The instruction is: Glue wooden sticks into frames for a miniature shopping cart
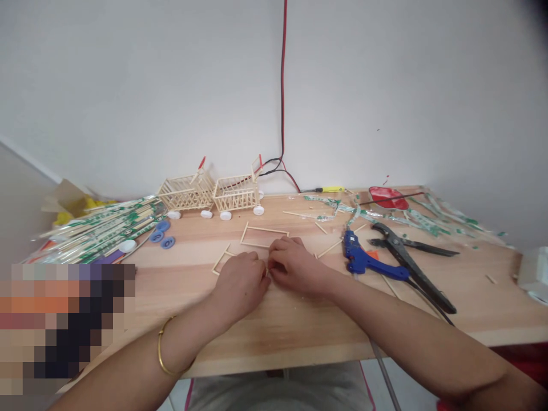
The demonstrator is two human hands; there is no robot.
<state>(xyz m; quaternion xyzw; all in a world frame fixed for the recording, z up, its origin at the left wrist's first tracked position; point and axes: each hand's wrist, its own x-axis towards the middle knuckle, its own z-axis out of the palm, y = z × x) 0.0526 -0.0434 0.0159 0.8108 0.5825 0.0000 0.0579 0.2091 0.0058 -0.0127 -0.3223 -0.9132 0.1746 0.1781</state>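
My left hand [240, 283] and my right hand [295, 264] rest close together on the wooden table [299, 325], fingers curled and meeting near a thin stick frame [220, 260] lying flat. What the fingertips pinch is hidden. A second rectangular stick frame [264, 230] lies just beyond my right hand. A gold bangle [161, 354] circles my left wrist.
Two small stick carts with white wheels [186, 195] [237, 196] stand at the back. A pile of wrapped sticks [105, 228] and blue bottle caps [162, 234] lie left. A blue glue gun [363, 260] and black shears [411, 265] lie right. Red and black wires [282, 114] run up the wall.
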